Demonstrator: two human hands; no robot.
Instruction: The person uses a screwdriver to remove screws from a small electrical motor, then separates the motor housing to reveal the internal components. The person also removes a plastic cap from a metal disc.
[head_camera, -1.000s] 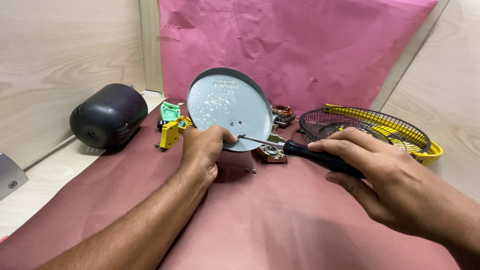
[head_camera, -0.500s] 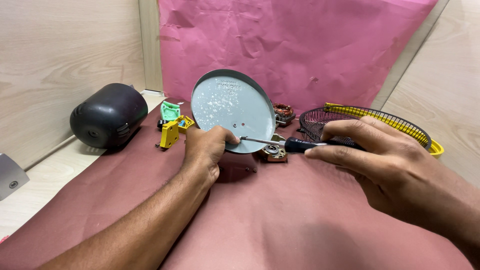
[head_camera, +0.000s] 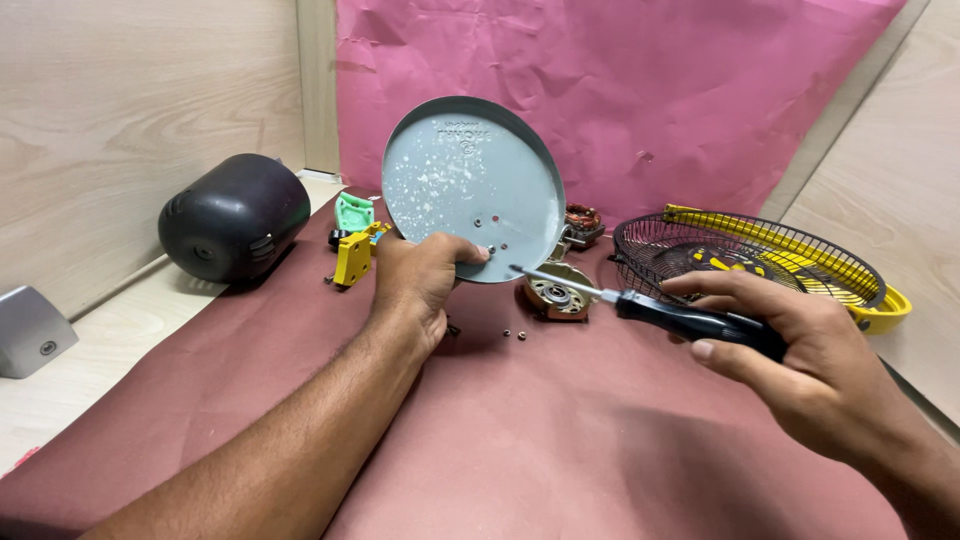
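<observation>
Flanking hands (head_camera: 420, 280): black housing (head_camera: 235, 230), fan guard (head_camera: 760, 265)

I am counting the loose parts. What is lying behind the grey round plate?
Behind the grey round plate, a copper-wound motor part and a green piece show at its edges. Anything directly behind it is covered.

Head camera (single view) looks down, close.

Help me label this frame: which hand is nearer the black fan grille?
Right. The right hand, holding a screwdriver, sits just in front of the grille; the left hand holds the grey disc, farther away.
</observation>
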